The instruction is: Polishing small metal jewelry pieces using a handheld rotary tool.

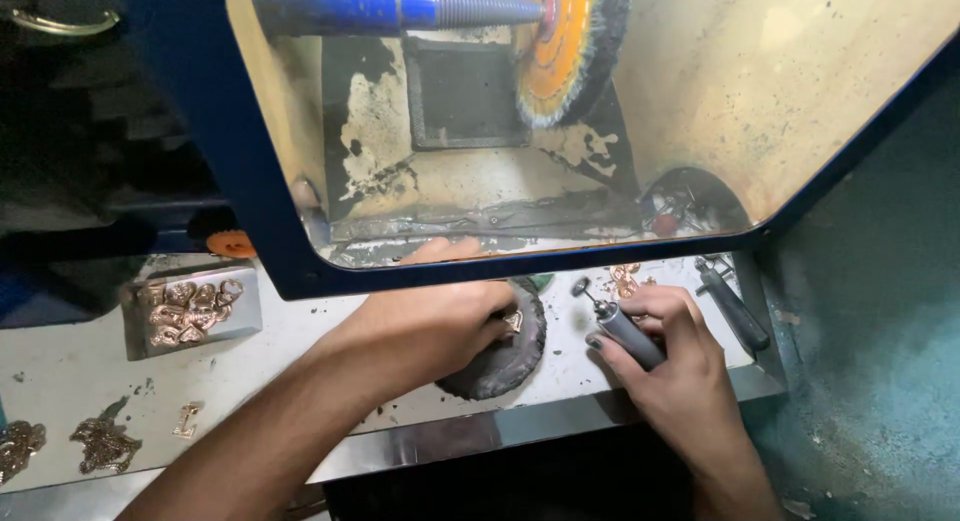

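The left hand (440, 326) was closed, its fingertips pinching a small gold-coloured piece (514, 322) against a round dark pad (505, 356) on the worktop (60, 371). At three o'clock from it, the right hand (665, 346) was wrapped in a pencil grip around a grey rotary handpiece (625, 331), whose small round tip (580, 287) pointed toward eleven o'clock and stood just beside the pinched piece, apart from it. At twelve o'clock of the right hand lay a few loose gold pieces (625, 279); at two o'clock lay a second dark-handled tool (735, 306). At nine o'clock of the left hand sat a shallow grey tray (245, 316) filled with gold-coloured pieces. Further gold ornaments (105, 443) lay at the worktop's eight o'clock edge, a small letter-shaped piece (187, 420) beside them. At twelve o'clock above both hands stood a blue-framed polishing hood (250, 181), holding an orange bristle wheel (565, 46) on a blue tapered spindle (400, 6).
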